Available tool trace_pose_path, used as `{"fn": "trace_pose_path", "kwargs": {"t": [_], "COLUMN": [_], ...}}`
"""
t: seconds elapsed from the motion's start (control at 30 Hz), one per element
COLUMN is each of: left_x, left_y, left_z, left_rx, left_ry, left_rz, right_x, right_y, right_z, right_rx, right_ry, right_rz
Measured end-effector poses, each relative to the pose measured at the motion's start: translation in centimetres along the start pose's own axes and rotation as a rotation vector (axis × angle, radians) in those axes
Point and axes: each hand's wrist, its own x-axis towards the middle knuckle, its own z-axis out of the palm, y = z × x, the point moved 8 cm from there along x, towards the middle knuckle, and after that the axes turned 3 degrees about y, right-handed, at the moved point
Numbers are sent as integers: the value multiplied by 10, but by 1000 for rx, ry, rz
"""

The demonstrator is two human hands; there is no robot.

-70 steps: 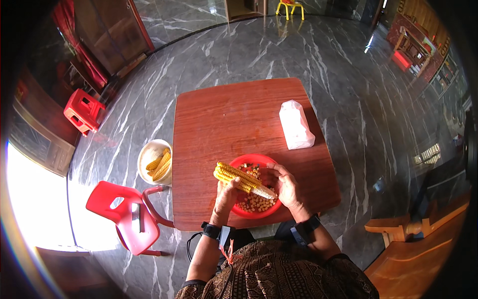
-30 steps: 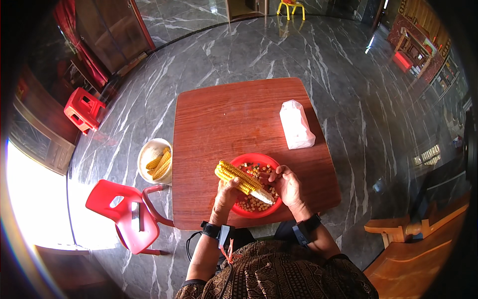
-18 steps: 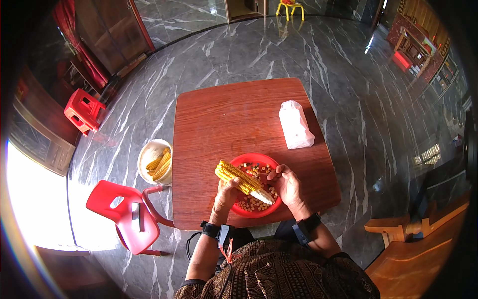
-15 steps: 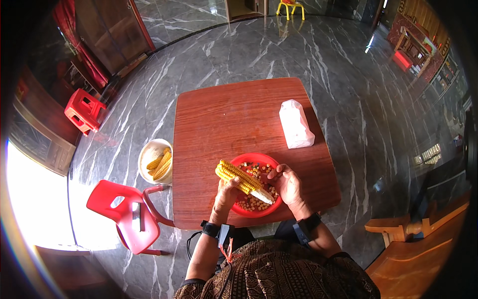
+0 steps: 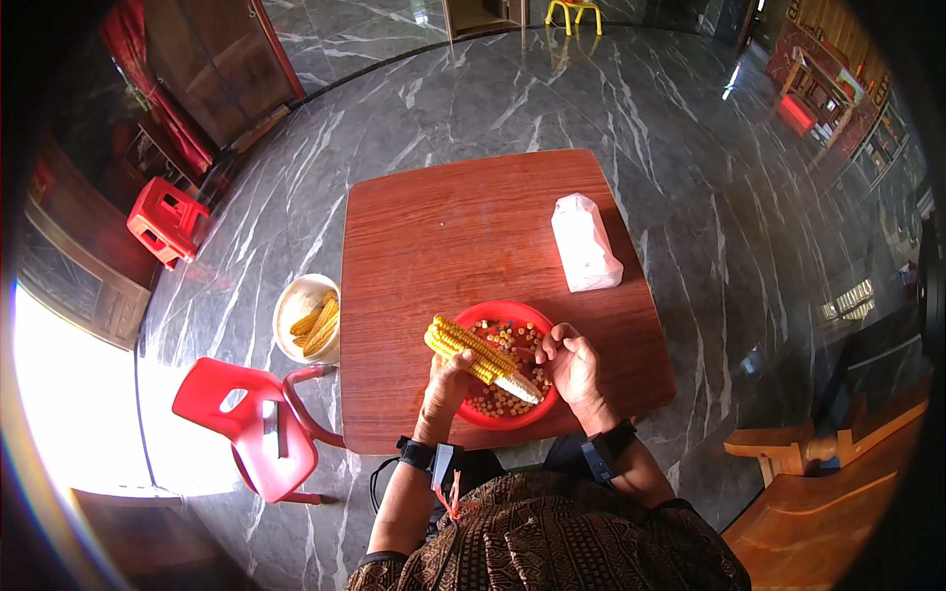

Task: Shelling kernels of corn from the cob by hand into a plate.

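The left hand (image 5: pixel 446 384), at eight o'clock of the red bowl (image 5: pixel 506 308), grips a corn cob (image 5: pixel 471 353) slanting over it — the thumb pressed on top, the yellow end toward ten o'clock and the stripped pale tip toward four, above loose kernels (image 5: pixel 507 403). At three o'clock the right hand (image 5: pixel 574 371) is held clear of the cob, its fingers half curled — whether they pinch any kernels I cannot tell. On the table (image 5: pixel 448 236), a white packet (image 5: pixel 586 246) lies toward one o'clock.
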Motion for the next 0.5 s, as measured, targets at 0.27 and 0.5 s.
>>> {"fn": "trace_pose_path", "kwargs": {"t": [0.27, 0.5], "left_x": [1, 1], "left_y": [-2, -3], "left_z": [-3, -2], "left_rx": [16, 11], "left_ry": [18, 10], "left_rz": [4, -7], "right_x": [-1, -2], "right_y": [1, 0], "right_z": [0, -1], "right_rx": [32, 23], "right_ry": [11, 23], "right_rz": [19, 13]}}
